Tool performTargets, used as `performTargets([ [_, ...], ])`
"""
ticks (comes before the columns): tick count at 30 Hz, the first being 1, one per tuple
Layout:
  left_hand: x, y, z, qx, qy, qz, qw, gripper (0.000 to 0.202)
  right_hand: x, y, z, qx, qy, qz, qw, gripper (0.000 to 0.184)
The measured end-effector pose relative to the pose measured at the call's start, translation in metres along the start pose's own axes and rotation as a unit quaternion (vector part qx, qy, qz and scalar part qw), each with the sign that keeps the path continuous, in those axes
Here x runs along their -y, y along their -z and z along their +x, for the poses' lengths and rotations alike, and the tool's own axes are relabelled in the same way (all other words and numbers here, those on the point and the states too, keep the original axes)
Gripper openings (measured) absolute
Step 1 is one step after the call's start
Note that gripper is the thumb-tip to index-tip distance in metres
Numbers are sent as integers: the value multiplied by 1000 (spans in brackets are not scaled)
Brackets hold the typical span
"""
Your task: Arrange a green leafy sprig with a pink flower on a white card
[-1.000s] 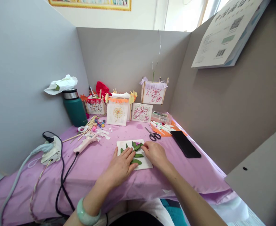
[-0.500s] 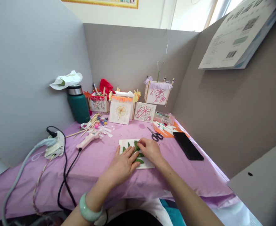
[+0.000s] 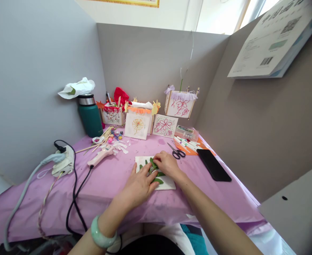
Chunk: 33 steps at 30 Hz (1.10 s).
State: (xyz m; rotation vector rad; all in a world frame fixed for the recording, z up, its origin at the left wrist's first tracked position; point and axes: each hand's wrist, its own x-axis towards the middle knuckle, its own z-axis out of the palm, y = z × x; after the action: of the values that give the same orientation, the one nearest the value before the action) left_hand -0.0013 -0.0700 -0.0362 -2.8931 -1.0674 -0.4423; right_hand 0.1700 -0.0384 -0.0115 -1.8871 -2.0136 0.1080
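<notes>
- The white card [image 3: 170, 184] lies flat on the purple tablecloth [image 3: 105, 191] near the front edge, just in front of the person, with green leaves [image 3: 158, 181] spread over it.
- The left hand [image 3: 138, 186] rests on the card's left half, palm down and fingers stretched out and loose, the tips on the leaves. It has stayed there over the last second.
- The right hand [image 3: 167, 164] has slid left from the card's right side. It now sits over the top of the leaf cluster and covers the small purple piece that showed a second ago.
- Its fingers are bent with the tips down on the leaves. Whether they pinch one cannot be told.
- The two hands now nearly meet over the middle of the card.
- A pale green bangle [image 3: 100, 234] is on the left wrist.
- Scissors [image 3: 177, 152] lie just behind the right hand, and a black phone [image 3: 213, 164] lies further right. Neither has moved.
- A glue gun [image 3: 102, 156] lies to the left of the card, its black cord running off the front edge.
- Decorated paper boxes [image 3: 138, 124] and a green flask [image 3: 89, 117] stand along the back wall.
</notes>
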Motion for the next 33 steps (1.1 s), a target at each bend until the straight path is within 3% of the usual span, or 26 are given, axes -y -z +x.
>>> performTargets([
  [14, 0, 0, 2, 10, 9, -11, 1000, 43, -1, -9, -1, -35, 10, 16, 999, 16],
  [21, -2, 6, 3, 51, 14, -13, 999, 46, -32, 8, -19, -87, -18, 42, 995, 19],
  [26, -1, 8, 3, 52, 7, -15, 998, 48, -39, 12, -38, -63, 51, 48, 996, 14],
  [33, 1, 2, 2, 30, 5, -20, 999, 48, -31, 8, -34, -61, 99, 17, 993, 20],
])
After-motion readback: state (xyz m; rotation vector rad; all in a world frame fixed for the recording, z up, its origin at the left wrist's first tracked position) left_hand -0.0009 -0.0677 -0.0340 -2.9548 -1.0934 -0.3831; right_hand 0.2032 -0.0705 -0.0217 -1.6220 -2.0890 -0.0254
